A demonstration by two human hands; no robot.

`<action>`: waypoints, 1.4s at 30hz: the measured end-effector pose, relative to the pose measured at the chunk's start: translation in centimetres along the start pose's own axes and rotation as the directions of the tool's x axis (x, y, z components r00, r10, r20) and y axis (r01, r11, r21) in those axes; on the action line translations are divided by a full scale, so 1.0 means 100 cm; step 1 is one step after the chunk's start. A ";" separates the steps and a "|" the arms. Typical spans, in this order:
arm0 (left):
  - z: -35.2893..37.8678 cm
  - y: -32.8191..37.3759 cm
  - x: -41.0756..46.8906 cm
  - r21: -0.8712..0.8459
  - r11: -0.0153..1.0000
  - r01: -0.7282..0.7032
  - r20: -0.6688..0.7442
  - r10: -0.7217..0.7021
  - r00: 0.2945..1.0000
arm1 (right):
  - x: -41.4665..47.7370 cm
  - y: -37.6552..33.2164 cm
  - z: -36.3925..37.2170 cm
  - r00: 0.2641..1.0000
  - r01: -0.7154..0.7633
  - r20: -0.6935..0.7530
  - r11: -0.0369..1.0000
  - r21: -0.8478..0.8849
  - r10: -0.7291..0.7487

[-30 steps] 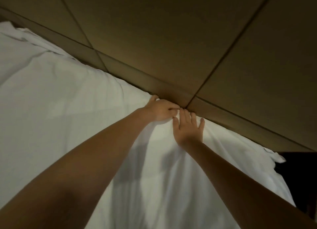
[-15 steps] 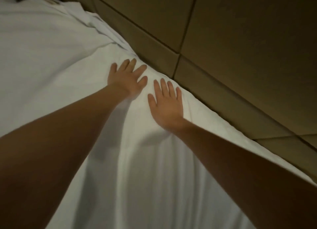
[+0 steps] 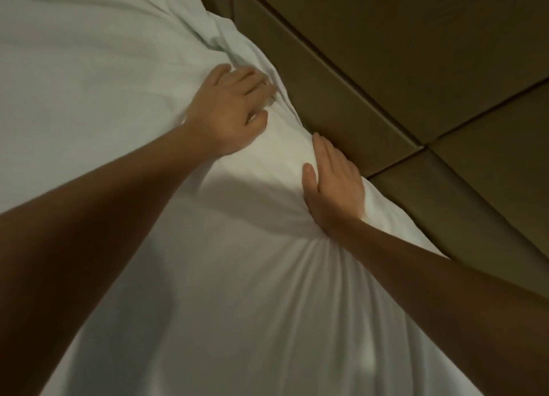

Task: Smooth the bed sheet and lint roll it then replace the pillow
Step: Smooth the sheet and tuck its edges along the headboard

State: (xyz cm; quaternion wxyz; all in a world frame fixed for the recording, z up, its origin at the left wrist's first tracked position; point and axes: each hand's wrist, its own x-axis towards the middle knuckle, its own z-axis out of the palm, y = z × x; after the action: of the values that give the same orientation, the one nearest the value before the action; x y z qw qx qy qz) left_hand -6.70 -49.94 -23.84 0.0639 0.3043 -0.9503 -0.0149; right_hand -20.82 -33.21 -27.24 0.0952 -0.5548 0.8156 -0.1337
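A white bed sheet [image 3: 237, 277] covers the bed, its edge along a brown panelled headboard [image 3: 386, 69]. The right hand [image 3: 334, 185] lies flat with straight fingers, pressing the sheet just beside the headboard. The left hand [image 3: 234, 110], near the right hand but apart from it, digs bent fingers into the sheet; whether it grips is unclear.

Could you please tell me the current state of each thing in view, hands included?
left hand: fingers bent, on the bed sheet; grip unclear.
right hand: flat, fingers straight, pressing the bed sheet beside the wall panels.
bed sheet: spread out, creases fanning from the right hand's heel, rumpled at the far edge.
wall panels: running along the bed sheet's edge.
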 end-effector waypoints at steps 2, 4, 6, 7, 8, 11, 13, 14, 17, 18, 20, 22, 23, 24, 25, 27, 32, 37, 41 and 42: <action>0.000 -0.006 -0.002 0.040 0.996 0.086 0.094 -0.089 0.992 | -0.001 0.002 0.001 0.999 0.038 0.015 0.999 -0.027 -0.038; 0.004 -0.006 0.004 0.058 0.990 0.131 0.199 -0.140 0.970 | -0.001 0.003 0.002 0.998 0.055 0.016 0.998 -0.034 -0.055; 0.009 -0.006 0.012 0.073 0.990 0.121 0.234 -0.135 0.963 | -0.001 0.003 0.002 0.998 0.058 0.011 0.998 -0.036 -0.057; 0.009 -0.007 0.017 0.080 0.991 0.110 0.245 -0.127 0.961 | -0.001 0.002 0.001 0.998 0.054 0.014 0.998 -0.040 -0.054; 0.011 -0.009 0.020 0.082 0.992 0.099 0.251 -0.117 0.961 | 0.000 0.001 0.000 0.998 0.056 0.019 0.997 -0.044 -0.055; 0.017 -0.017 0.027 0.040 0.997 0.072 0.145 -0.077 0.986 | 0.011 -0.010 -0.011 0.983 0.183 0.042 0.981 -0.070 -0.180; 0.023 -0.021 0.028 -0.079 0.994 0.072 0.002 -0.072 0.997 | 0.037 -0.030 -0.015 0.970 0.232 0.088 0.970 -0.072 -0.225; 0.025 -0.024 0.027 -0.163 0.983 0.080 -0.036 -0.087 0.996 | 0.055 -0.045 -0.014 0.973 0.212 0.099 0.976 -0.053 -0.206; 0.030 -0.034 0.019 -0.353 0.928 0.118 -0.161 -0.184 0.970 | 0.096 -0.089 0.009 0.984 0.172 0.051 0.985 0.013 -0.172; 0.033 -0.038 0.016 -0.361 0.923 0.133 -0.237 -0.228 0.944 | 0.103 -0.100 0.018 0.985 0.168 0.034 0.986 0.008 -0.168; 0.039 -0.042 0.016 -0.285 0.935 0.210 -0.320 -0.299 0.899 | 0.107 -0.106 0.037 0.988 0.146 0.063 0.989 -0.023 -0.144; 0.045 -0.039 0.019 -0.156 0.945 0.288 -0.292 -0.323 0.900 | 0.103 -0.102 0.049 0.991 0.127 -0.034 0.992 -0.021 -0.128; 0.046 -0.037 0.021 -0.107 0.945 0.310 -0.260 -0.327 0.909 | 0.102 -0.099 0.051 0.988 0.135 -0.076 0.991 -0.009 -0.135; 0.046 -0.036 0.022 -0.076 0.943 0.323 -0.224 -0.332 0.916 | 0.103 -0.098 0.053 0.982 0.155 -0.112 0.988 0.000 -0.154; 0.045 -0.035 0.023 -0.061 0.942 0.331 -0.188 -0.336 0.923 | 0.104 -0.097 0.055 0.977 0.168 -0.138 0.986 0.017 -0.164; 0.044 -0.036 0.025 -0.048 0.941 0.334 -0.134 -0.337 0.932 | 0.106 -0.097 0.056 0.975 0.172 -0.149 0.984 0.052 -0.162; 0.048 -0.041 0.024 -0.071 0.950 0.306 -0.140 -0.313 0.939 | 0.115 -0.102 0.052 0.979 0.150 -0.141 0.988 0.028 -0.144; 0.052 -0.039 0.024 -0.119 0.931 0.346 -0.192 -0.363 0.912 | 0.119 -0.102 0.054 0.976 0.140 -0.161 0.989 -0.038 -0.144; 0.055 -0.039 0.027 -0.051 0.933 0.355 -0.175 -0.358 0.917 | 0.118 -0.099 0.060 0.972 0.155 -0.180 0.988 0.019 -0.150; 0.056 -0.040 0.027 -0.031 0.935 0.354 -0.175 -0.354 0.919 | 0.119 -0.099 0.062 0.972 0.150 -0.188 0.988 0.031 -0.141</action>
State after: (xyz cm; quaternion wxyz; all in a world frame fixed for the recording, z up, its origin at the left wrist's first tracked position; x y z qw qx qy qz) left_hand -7.34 -54.79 -29.35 0.1445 0.4710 -0.8702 0.0014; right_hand -14.61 -48.41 -29.97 0.0214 -0.5960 0.7748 -0.2098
